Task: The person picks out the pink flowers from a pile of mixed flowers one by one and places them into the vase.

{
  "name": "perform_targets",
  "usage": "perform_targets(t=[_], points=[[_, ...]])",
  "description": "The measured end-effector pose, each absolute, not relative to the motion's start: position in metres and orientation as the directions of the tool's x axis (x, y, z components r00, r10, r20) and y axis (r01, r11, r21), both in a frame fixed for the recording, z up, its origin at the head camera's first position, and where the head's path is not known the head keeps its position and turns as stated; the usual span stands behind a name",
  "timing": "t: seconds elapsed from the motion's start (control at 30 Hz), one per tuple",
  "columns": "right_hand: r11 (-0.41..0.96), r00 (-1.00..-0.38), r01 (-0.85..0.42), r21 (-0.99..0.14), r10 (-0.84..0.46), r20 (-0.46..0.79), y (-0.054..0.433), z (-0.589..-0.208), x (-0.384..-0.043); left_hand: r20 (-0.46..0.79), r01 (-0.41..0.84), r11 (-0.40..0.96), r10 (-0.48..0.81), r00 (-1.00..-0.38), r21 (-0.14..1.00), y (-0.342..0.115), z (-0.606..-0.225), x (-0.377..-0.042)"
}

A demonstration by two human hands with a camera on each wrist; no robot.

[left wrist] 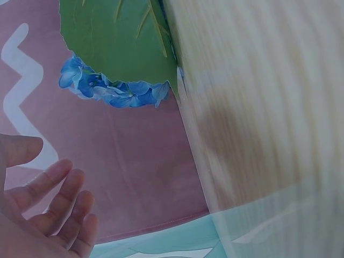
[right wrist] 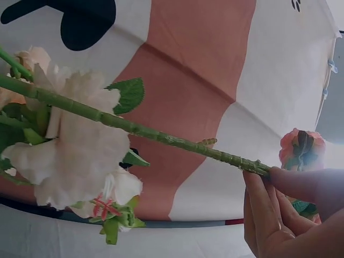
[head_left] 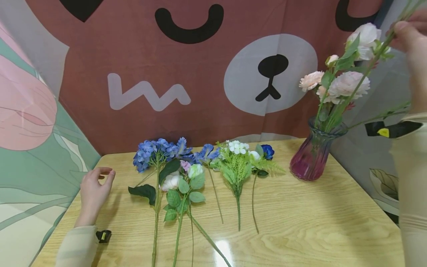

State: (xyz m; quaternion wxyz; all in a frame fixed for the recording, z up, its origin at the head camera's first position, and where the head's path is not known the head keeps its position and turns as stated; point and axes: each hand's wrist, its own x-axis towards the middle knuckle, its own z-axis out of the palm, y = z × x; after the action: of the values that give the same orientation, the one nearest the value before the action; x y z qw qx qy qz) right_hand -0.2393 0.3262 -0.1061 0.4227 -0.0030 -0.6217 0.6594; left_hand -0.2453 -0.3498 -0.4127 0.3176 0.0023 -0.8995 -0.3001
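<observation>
At the upper right, my right hand [head_left: 408, 40] pinches a long green flower stem [right wrist: 177, 142] between thumb and fingertips. This stem slants down to the mouth of a pink and clear glass vase [head_left: 309, 157]. Around it in the vase stand a white peony [head_left: 364, 39], a pale pink peony [head_left: 348, 85] and a peach bloom [head_left: 311, 80]. A coral-pink flower [right wrist: 302, 148] shows behind the hand in the right wrist view. Over the table's left side, my left hand [head_left: 95, 189] holds nothing, fingers loosely bent, left of a blue hydrangea [head_left: 146, 154].
Loose artificial stems lie across the wooden table [head_left: 300, 222]: a white rose [head_left: 171, 181], a blue iris [head_left: 206, 152], a green sprig with white blossoms [head_left: 237, 167] and a dark blue rose [head_left: 267, 152]. A bear-print cloth [head_left: 200, 74] hangs behind.
</observation>
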Motion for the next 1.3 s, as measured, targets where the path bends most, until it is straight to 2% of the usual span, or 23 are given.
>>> perform_targets(t=[0.2, 0.4, 0.6, 0.8, 0.97, 1.17, 1.3], points=[[0.219, -0.628, -0.469, -0.856, 0.599, 0.497, 0.322, -0.116, -0.236, 0.577, 0.198, 0.819, -0.188, -0.794, 0.539, -0.349, -0.413, -0.246], [0.224, -0.639, -0.414, -0.882, 0.618, 0.457, 0.324, -0.124, -0.235, 0.576, 0.197, 0.819, -0.187, -0.796, 0.539, -0.349, -0.414, -0.246], [0.179, -0.657, -0.418, -0.891, 0.618, 0.432, 0.324, -0.128, -0.233, 0.57, 0.192, 0.817, -0.191, -0.799, 0.543, -0.35, -0.414, -0.246], [0.204, -0.658, -0.398, -0.894, 0.615, 0.434, 0.323, -0.133, -0.23, 0.57, 0.191, 0.813, -0.198, -0.797, 0.55, -0.351, -0.413, -0.246], [0.174, -0.659, -0.44, -0.881, 0.604, 0.448, 0.321, -0.137, -0.232, 0.573, 0.187, 0.814, -0.205, -0.793, 0.55, -0.351, -0.414, -0.246], [0.324, -0.624, -0.416, -0.849, 0.577, 0.526, 0.322, -0.148, -0.237, 0.569, 0.186, 0.816, -0.199, -0.798, 0.546, -0.351, -0.412, -0.245], [0.378, -0.616, -0.382, -0.843, 0.575, 0.538, 0.321, -0.155, -0.239, 0.57, 0.187, 0.818, -0.197, -0.798, 0.545, -0.351, -0.412, -0.245]])
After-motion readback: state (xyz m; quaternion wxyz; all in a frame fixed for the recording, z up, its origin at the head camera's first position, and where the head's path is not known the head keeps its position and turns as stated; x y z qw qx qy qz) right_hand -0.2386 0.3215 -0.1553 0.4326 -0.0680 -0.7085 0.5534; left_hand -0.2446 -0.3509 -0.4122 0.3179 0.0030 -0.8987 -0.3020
